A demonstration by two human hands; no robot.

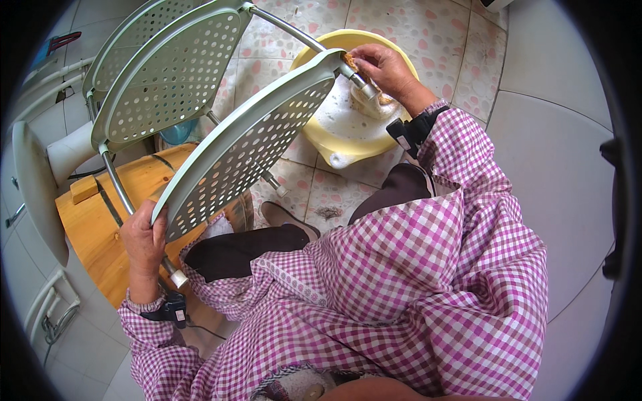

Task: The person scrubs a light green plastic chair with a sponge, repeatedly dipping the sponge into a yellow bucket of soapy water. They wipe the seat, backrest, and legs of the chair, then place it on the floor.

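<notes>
A rack with green perforated plastic shelves [251, 145] and metal tube posts lies tilted in front of me. My left hand [144, 235] grips the near end of the closest shelf beside its post. At the shelf's other end, my right hand [378, 62] holds an orange-brown scrubbing cloth [349, 61] against the corner by the metal tube end [365, 87]. Below that corner a yellow plastic basin [351, 150] stands on the floor, with foamy water and a wet cloth [373, 106] in it.
A wooden barrel with a lid [108, 240] stands at my left, under the rack. Behind it is a white basin or bowl fixture [35, 190]. White pipes [65, 70] run along the tiled wall. A bluish container [178, 133] shows behind the shelves. A pale smooth panel [551, 160] borders the right side.
</notes>
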